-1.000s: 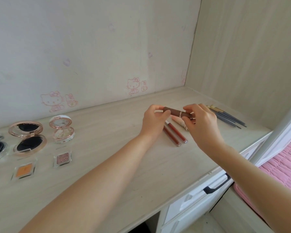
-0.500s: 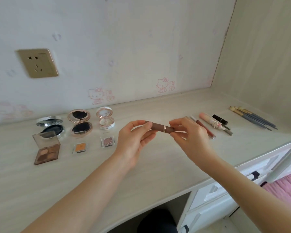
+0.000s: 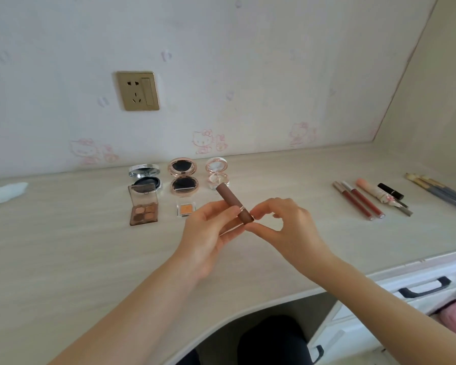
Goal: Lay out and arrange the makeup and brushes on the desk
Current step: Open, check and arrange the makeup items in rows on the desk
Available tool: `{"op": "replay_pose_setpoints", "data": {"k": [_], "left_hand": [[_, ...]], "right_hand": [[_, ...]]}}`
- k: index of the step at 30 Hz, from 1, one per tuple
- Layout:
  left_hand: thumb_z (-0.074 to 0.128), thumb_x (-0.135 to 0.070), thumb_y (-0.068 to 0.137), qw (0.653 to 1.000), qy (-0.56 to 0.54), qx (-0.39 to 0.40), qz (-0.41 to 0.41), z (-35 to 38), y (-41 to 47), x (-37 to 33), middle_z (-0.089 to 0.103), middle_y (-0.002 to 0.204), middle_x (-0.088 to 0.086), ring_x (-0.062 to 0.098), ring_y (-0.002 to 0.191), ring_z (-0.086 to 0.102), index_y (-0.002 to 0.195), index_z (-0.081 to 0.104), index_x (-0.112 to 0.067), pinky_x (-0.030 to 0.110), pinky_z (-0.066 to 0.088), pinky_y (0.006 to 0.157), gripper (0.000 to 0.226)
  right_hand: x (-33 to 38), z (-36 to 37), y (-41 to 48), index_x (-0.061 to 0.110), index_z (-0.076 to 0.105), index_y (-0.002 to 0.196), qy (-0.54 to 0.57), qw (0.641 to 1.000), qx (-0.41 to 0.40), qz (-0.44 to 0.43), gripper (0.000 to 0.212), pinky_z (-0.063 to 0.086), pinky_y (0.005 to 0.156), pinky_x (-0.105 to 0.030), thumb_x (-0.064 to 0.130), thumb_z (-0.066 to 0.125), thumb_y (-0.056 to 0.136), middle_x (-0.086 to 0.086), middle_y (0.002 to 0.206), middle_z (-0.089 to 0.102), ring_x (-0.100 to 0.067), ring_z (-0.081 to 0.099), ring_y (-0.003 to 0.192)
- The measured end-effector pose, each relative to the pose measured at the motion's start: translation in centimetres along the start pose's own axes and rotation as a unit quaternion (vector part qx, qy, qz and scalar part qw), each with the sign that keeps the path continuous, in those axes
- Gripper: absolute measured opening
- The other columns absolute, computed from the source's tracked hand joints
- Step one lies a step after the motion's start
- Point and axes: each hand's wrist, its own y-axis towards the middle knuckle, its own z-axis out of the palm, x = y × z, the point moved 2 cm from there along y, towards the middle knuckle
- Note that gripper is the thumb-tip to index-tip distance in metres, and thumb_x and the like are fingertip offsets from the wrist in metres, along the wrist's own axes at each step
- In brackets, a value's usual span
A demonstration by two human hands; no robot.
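A brown lipstick tube (image 3: pixel 232 202) is held above the middle of the desk (image 3: pixel 63 254), tilted with its far end pointing up and left. My left hand (image 3: pixel 208 233) grips it around the middle. My right hand (image 3: pixel 284 225) pinches its near end with thumb and forefinger. Behind, three open compacts stand in a row: silver (image 3: pixel 144 177), rose-gold (image 3: pixel 182 175), small pearly (image 3: pixel 217 172). An eyeshadow palette (image 3: pixel 143 208) and an orange single shadow (image 3: pixel 186 209) lie before them. On the right lie two red lip glosses (image 3: pixel 358 200), a peach-tipped stick (image 3: pixel 374 192), a black lipstick (image 3: pixel 390 191) and brushes (image 3: pixel 440 192).
A crumpled white tissue (image 3: pixel 4 192) lies at the far left of the desk. A gold wall socket (image 3: pixel 138 90) sits above the compacts. White drawers with black handles (image 3: pixel 424 287) are under the desk's right end. A side panel (image 3: pixel 432 88) closes the right.
My view has swung left, so the compacts and the socket came into sight. Both hands carried the brown lipstick from beside the lip glosses toward the desk's middle, and it now tilts upward.
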Motion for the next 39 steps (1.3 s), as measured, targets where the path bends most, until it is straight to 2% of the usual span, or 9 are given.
{"op": "replay_pose_setpoints", "data": {"k": [3,7,16,20,24,29,33,36,39], "left_hand": [[0.063,-0.001,0.087,0.999,0.025,-0.027,-0.001,-2.1,-0.8,-1.0,0.071,0.097,0.020,0.032,0.090,0.070,0.104,0.066,0.001,0.042,0.057,0.083,0.018],[0.063,-0.003,0.087,0.993,0.119,-0.012,0.001,-4.2,-2.5,-1.8,0.067,0.083,0.015,0.025,0.077,0.067,0.101,0.071,-0.005,0.042,0.058,0.082,0.017],[0.065,-0.009,0.087,0.941,0.328,0.021,0.077,-7.6,-4.0,-3.4,0.064,0.069,0.003,0.016,0.065,0.055,0.094,0.077,-0.019,0.027,0.051,0.068,0.017],[0.062,-0.025,0.091,0.901,0.422,0.032,0.098,-8.7,-3.4,-3.6,0.071,0.081,-0.001,0.013,0.075,0.062,0.097,0.073,-0.023,0.036,0.054,0.075,0.013],[0.066,-0.031,0.087,0.839,0.520,0.029,0.155,-9.1,-2.9,-4.7,0.067,0.083,-0.005,0.010,0.078,0.059,0.093,0.070,-0.026,0.031,0.047,0.076,0.008],[0.064,-0.031,0.089,0.734,0.635,0.041,0.237,-8.6,-2.7,-4.6,0.058,0.094,-0.010,0.007,0.090,0.051,0.103,0.062,-0.023,0.029,0.044,0.081,0.016],[0.055,-0.029,0.093,0.699,0.678,0.043,0.225,-7.9,-3.1,-3.4,0.055,0.101,-0.004,0.013,0.095,0.052,0.112,0.050,-0.023,0.033,0.044,0.081,0.021],[0.044,-0.036,0.097,0.683,0.707,0.039,0.179,-7.6,-3.2,-2.8,0.051,0.094,-0.003,0.017,0.090,0.052,0.112,0.046,-0.021,0.033,0.043,0.077,0.022],[0.035,-0.040,0.100,0.619,0.755,0.027,0.214,-7.2,-3.3,-2.6,0.051,0.089,-0.004,0.017,0.088,0.045,0.105,0.047,-0.018,0.032,0.039,0.071,0.025]], "right_hand": [[1.1,0.8,0.7,0.031,0.061,0.111,-0.038,0.999,0.022,-0.014,0.028,0.042,0.085,-0.017,0.043,0.062,0.086,0.019,0.098,0.061,-0.004,0.050,0.099],[3.4,2.4,1.7,0.032,0.051,0.126,0.048,0.993,0.100,0.041,0.034,0.043,0.082,-0.019,0.040,0.051,0.093,0.015,0.099,0.062,-0.006,0.057,0.095],[5.5,5.4,2.9,0.025,0.064,0.083,0.069,0.982,0.164,0.064,0.011,0.054,0.079,-0.036,0.035,0.064,0.083,0.007,0.074,0.071,-0.010,0.066,0.078],[5.4,5.8,3.0,0.020,0.066,0.085,0.135,0.974,0.152,0.095,0.014,0.053,0.076,-0.037,0.034,0.065,0.082,0.008,0.073,0.072,-0.012,0.066,0.076],[4.6,6.2,2.7,0.018,0.064,0.089,0.186,0.963,0.162,0.108,0.005,0.049,0.070,-0.026,0.019,0.064,0.085,0.003,0.082,0.072,-0.007,0.061,0.073],[2.8,7.5,1.4,0.026,0.058,0.109,0.044,0.979,0.197,-0.006,0.017,0.046,0.076,-0.019,0.024,0.056,0.093,0.007,0.097,0.065,-0.007,0.058,0.089],[2.0,8.7,0.7,0.017,0.063,0.111,-0.167,0.965,0.084,-0.186,0.028,0.049,0.072,-0.036,0.029,0.045,0.094,0.001,0.093,0.062,-0.023,0.054,0.083],[2.0,9.3,0.4,0.019,0.065,0.104,-0.214,0.951,-0.010,-0.225,0.021,0.047,0.069,-0.036,0.026,0.048,0.094,0.004,0.095,0.062,-0.025,0.055,0.085],[2.1,9.5,-0.1,0.018,0.068,0.099,-0.230,0.937,-0.073,-0.254,0.015,0.045,0.074,-0.034,0.025,0.056,0.095,0.005,0.095,0.065,-0.025,0.056,0.089]]}}
